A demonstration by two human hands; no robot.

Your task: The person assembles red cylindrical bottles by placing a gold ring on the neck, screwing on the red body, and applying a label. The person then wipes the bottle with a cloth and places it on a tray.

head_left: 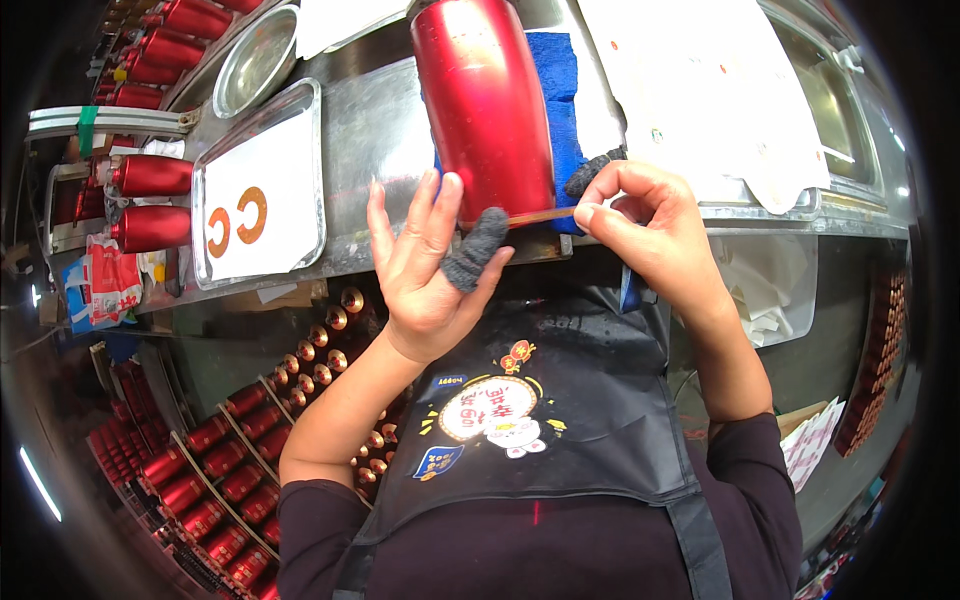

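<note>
A shiny red metal bottle body [487, 105] lies on a blue cloth [556, 75] on the steel worktable [375, 130], its base end toward me. My left hand [425, 265] presses against that base end, palm up, with a grey fabric cot on the thumb. My right hand [645, 220], also with a grey finger cot, pinches a thin copper-coloured strip [540, 214] that runs along the bottle's bottom rim.
A steel tray [258, 190] with two copper curved strips sits left. A round steel bowl [255, 55] is behind it. More red bottles [150, 200] lie at the left, and crates of several red bottles [215, 470] stand below. White sheets [700, 90] lie right.
</note>
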